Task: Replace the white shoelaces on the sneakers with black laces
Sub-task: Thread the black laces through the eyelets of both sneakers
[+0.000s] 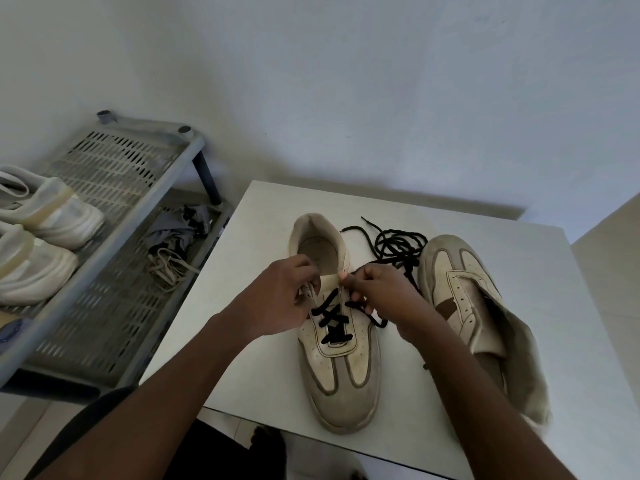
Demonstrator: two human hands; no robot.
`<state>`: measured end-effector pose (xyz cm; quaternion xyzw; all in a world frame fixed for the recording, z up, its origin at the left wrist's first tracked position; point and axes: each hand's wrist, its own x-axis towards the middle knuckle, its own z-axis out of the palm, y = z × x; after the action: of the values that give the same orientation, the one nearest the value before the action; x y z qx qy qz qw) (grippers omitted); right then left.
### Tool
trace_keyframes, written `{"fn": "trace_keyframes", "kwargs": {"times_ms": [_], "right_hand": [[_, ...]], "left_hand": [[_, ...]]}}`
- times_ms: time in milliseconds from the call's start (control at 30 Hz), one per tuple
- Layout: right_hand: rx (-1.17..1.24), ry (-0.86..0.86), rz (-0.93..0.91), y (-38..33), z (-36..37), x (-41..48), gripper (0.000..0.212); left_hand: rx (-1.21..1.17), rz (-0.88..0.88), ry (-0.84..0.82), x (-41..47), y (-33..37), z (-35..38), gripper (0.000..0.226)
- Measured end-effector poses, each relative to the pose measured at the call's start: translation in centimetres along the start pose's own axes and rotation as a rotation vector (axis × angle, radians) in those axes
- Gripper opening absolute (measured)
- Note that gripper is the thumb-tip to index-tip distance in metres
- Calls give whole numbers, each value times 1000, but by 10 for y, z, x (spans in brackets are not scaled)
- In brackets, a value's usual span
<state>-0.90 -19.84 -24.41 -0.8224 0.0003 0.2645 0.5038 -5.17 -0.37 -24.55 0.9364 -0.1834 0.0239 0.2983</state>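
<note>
Far to the left of the half-laced sneaker (337, 358) stands a grey slatted shoe rack (114, 174), with two white shoes (45, 220) side by side on its top shelf. On the lower shelf, nearer the sneaker, a crumpled grey cloth (173, 233) lies with a bundle of pale laces (169, 268) just below it.

The sneaker sits on a white table (242, 323), heel away from the person and toe toward them. The left hand (280, 299) is on the sneaker's left side by the tongue, its fingers curled in and gripping the left eyelet edge. I cannot tell whether it also holds something pale there. A black lace (332, 317) crosses the sneaker's lower eyelets in a few rungs. The upper ones are still bare.

The right hand (377, 292) is at the sneaker's right eyelet edge, thumb and forefinger pressed together on the black lace, the other fingers curled below. A loop of that lace trails out beside the sneaker's right flank.

Behind and right of the sneaker lies a coil of black lace (398, 244) - loose, tangled, one tip pointing away. Further right of the sneaker a second sneaker (464, 299) lies tipped, toe pointing away, no lace in the eyelets that show.
</note>
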Motion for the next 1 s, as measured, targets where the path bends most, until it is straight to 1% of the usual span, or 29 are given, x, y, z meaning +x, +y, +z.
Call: {"fn": "trace_keyframes", "kwargs": {"times_ms": [67, 133, 200, 233, 267, 300, 333, 400, 433, 467, 567, 633, 700, 733, 800, 867, 900, 933, 1000], "right_hand": [[178, 25, 39, 0, -7, 0, 24], [262, 117, 50, 3, -17, 1, 19], [307, 221, 50, 5, -26, 1, 19], [305, 242, 35, 6, -31, 1, 21], [273, 223, 18, 5, -35, 1, 24], [202, 162, 7, 4, -39, -1, 26], [86, 65, 2, 2, -41, -4, 25], [-213, -140, 10, -1, -41, -7, 23], [-351, -207, 12, 0, -38, -7, 26], [-447, -234, 5, 2, -33, -6, 29], [-624, -213, -43, 5, -20, -4, 21], [-675, -231, -62, 2, -25, -6, 20], [-555, -286, -101, -9, -41, -15, 20], [-420, -312, -144, -15, -51, -21, 23], [-52, -327, -276, -30, -69, -36, 29], [304, -329, -401, -42, -77, -46, 30], [421, -340, -452, -49, -74, -50, 28], [488, -349, -496, -55, -69, -53, 24], [501, -339, -550, -67, -51, -58, 19]], "left_hand": [[-8, 0, -11, 1, 0, -1, 21], [0, 4, -16, 1, -1, -1, 21], [10, -1, -14, 1, -2, 0, 20], [9, -3, -13, 1, -2, 1, 20], [5, -4, -14, 1, -2, 1, 21], [-2, -4, -16, 1, -1, 1, 21], [-11, -7, -14, 0, -1, 1, 22], [-27, -21, -2, 0, -1, 1, 24], [-37, -34, 3, 0, 0, 1, 23], [-46, -50, 10, 0, 2, 1, 22], [-55, -104, 19, 1, 6, 0, 24], [-62, -116, 23, 2, 7, -1, 26], [-71, -136, 22, 2, 5, 0, 26], [-70, -150, 26, 2, 5, 0, 26], [-67, -163, 84, 3, 9, 1, 24], [-91, -130, 201, 5, 18, -1, 33], [-171, -106, 238, 6, 25, -3, 39], [-336, -81, 226, 6, 35, -6, 42], [-745, -22, 115, 6, 55, -13, 34]]}}
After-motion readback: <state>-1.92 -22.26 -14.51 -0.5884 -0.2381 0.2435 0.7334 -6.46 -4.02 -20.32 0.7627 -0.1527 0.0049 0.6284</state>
